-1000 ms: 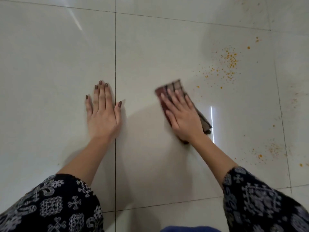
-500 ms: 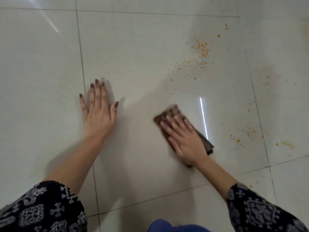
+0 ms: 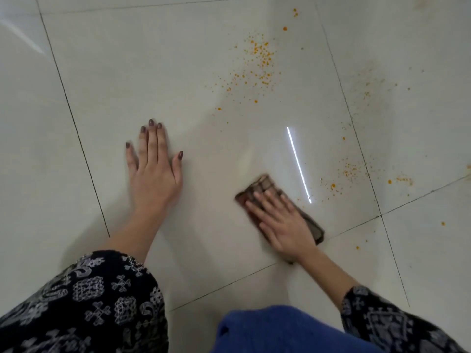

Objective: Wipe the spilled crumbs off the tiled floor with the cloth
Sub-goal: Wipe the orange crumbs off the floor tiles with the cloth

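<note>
Nearest, the folded cloth (image 3: 263, 186) is pressed flat on the tiled floor (image 3: 153, 72) under the right hand (image 3: 283, 225), fingers straight and slightly spread. The left hand (image 3: 153, 177) is braced flat beside it, fingers mostly together, thumb out. Even pressure should be applied and the cloth swept toward the orange crumbs (image 3: 257, 64), well apart beyond it, gathering rather than scattering them.

One cloth (image 3: 263, 186), two hands (image 3: 154, 178) (image 3: 284, 224)

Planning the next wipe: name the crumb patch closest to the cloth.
The small patch right of the light streak, near the cloth under the right hand; the bigger, denser patch lies farther ahead.
</note>
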